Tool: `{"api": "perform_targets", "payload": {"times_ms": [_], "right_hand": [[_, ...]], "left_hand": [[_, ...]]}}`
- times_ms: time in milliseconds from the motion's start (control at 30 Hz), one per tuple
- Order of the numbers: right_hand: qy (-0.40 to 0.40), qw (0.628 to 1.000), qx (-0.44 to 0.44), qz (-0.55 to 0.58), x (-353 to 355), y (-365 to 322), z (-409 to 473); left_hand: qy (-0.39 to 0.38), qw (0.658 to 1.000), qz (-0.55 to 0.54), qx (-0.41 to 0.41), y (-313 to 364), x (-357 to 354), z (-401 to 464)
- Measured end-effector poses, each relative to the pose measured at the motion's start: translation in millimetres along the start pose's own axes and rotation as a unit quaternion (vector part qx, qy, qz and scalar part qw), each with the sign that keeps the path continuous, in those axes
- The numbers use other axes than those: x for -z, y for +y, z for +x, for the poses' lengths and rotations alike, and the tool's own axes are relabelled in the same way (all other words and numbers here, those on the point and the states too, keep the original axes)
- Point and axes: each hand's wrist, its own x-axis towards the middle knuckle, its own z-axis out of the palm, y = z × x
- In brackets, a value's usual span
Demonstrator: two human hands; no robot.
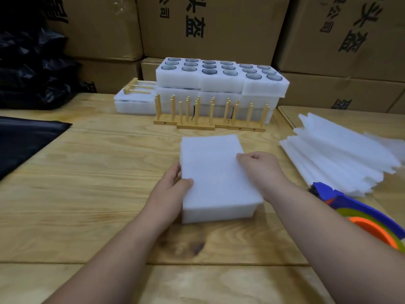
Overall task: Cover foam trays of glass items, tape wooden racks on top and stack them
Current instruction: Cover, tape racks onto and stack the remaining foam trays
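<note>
Hands meet at a covered foam tray (219, 207) in the lower centre of the frame. The left hand (169, 191) grips the tray's left side, thumb on top and fingers curled down the wall. The right hand (259, 166) rests on the white foam sheet (211, 163) that covers the tray, fingers curled, apparently pinching the sheet's right edge, though the grip is hard to make out. The tray sits on a wooden table (98, 183). Above it, mid-frame, wooden racks (210, 115) stand in a row against stacked foam trays (221, 84) holding glass cups in their holes. At the right edge lies a fanned pile of loose foam sheets (337, 154), and below it a blue and orange tape dispenser (359, 213). Cardboard boxes (208, 25) fill the top; black plastic bags (35, 69) sit upper left.
</note>
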Motion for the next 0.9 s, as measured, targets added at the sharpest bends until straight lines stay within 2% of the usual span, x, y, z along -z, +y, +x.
{"api": "perform_targets", "payload": {"times_ms": [67,133,233,300,400,467,533,600,733,800,900], "right_hand": [[-0.023,1.000,0.006,0.014,7,-11,2],[-0.044,0.996,0.058,0.046,18,-29,3],[-0.045,0.972,0.198,0.119,37,-58,3],[-0.022,0.945,0.298,0.132,43,-68,-1],[0.012,0.919,0.383,0.087,41,-56,-6],[0.020,0.907,0.420,-0.031,37,-31,-8],[-0.034,0.902,0.406,-0.146,33,-1,-9],[-0.094,0.919,0.349,-0.161,28,22,-12],[-0.066,0.977,0.199,0.038,18,34,-15],[-0.091,0.979,0.138,0.121,14,31,-15],[-0.121,0.972,0.078,0.185,4,34,-9]], "left_hand": [[0.011,1.000,-0.008,0.000,11,3,8],[0.045,0.998,0.010,-0.052,28,8,17],[0.073,0.984,-0.024,-0.163,61,16,26],[0.072,0.977,-0.052,-0.195,80,19,31],[0.062,0.975,-0.118,-0.178,85,20,35],[0.089,0.980,-0.111,-0.140,68,15,32],[0.100,0.988,-0.075,-0.086,41,7,25],[0.090,0.992,-0.070,-0.062,16,0,18],[0.073,0.990,-0.102,-0.059,-11,-4,6],[0.072,0.991,-0.099,-0.050,-16,-3,4],[0.070,0.995,-0.046,-0.047,-17,-3,3]]}}
